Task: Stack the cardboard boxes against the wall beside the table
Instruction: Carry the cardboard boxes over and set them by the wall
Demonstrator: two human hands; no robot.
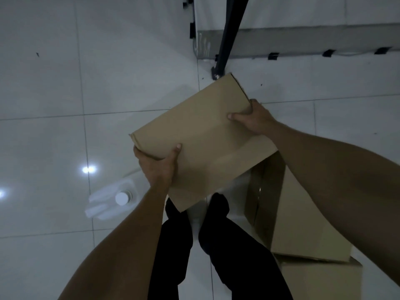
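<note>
You hold a plain cardboard box (201, 135) with no print, label or tape that can be read on the face turned up to you; the dim, soft picture would hide any small writing. Your left hand (159, 164) grips its near left corner, thumb flat on the top face and the other fingers curled out of sight under the edge. Your right hand (254, 120) grips the far right edge the same way, thumb pressed on top, fingers wrapped round the side where you cannot see them. Both forearms reach forward and the box sits tilted, held off the floor (65, 94) above your dark trouser legs (173, 245). It covers part of a second box (303, 219) lying on the floor at your right, which rests on a third box (324, 278) cut off by the frame's bottom. A white plastic jug (112, 199) with a round cap stands on the tiles at your left. A black table leg (227, 40) rises just beyond the held box, near the grey base of the wall (313, 42).
</note>
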